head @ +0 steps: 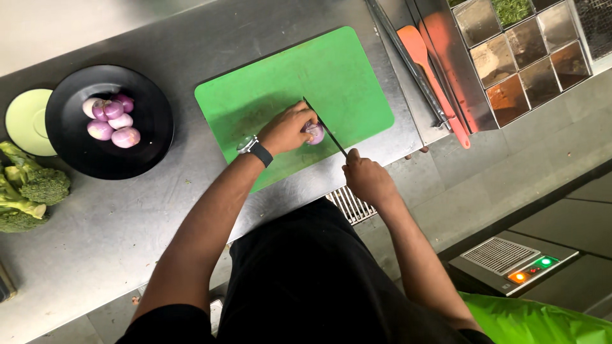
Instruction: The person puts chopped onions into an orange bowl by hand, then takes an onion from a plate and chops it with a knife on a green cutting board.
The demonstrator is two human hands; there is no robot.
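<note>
Steel desk (pixel 115 216). Black plate (pixel 153 121) of peeled purple onions (pixel 111 119) far left; pale green saucer (pixel 25 121) and broccoli (pixel 29 188) beyond it. Orange spatulas (pixel 440 76) and spice tray (pixel 523 54) to the right. Nothing between hands and board.

Onion (pixel 316 133) on green cutting board (pixel 293 95), near its front edge. Knife (pixel 325 127) laid across onion, long axis diagonal, tip pointing up-left.

Left hand (pixel 287 129) curled over onion, fingertips pinning it. Right hand (pixel 366 178) closed around knife handle, forearm angled back toward body.
</note>
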